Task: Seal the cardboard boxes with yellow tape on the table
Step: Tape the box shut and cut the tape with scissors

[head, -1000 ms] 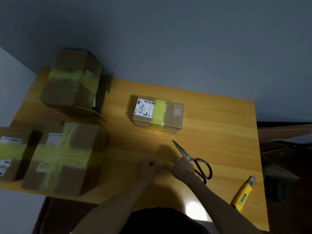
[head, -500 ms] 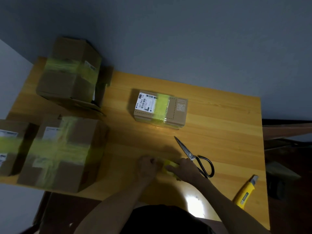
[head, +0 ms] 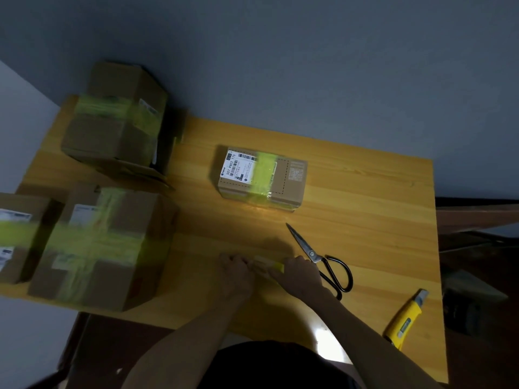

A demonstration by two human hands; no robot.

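Observation:
A small cardboard box point(head: 286, 181) with a white label and a band of yellow tape sits in the middle of the wooden table point(head: 365, 226). Near the front edge, my left hand point(head: 234, 272) and my right hand point(head: 300, 273) hold a yellow tape roll point(head: 266, 264) between them, fingers curled on it. Most of the roll is hidden by the hands. Three larger taped boxes stand on the left: one at the back point(head: 112, 119), one in front point(head: 112, 248), one at the far left edge point(head: 16, 234).
Black-handled scissors point(head: 320, 256) lie just right of my right hand, blades pointing away. A yellow utility knife point(head: 404, 321) lies near the table's front right corner. A grey wall runs behind the table. Dark furniture stands to the right.
My hands have stayed on the tape roll, shifting slightly. The view has tilted a little, so the boxes sit higher and further left.

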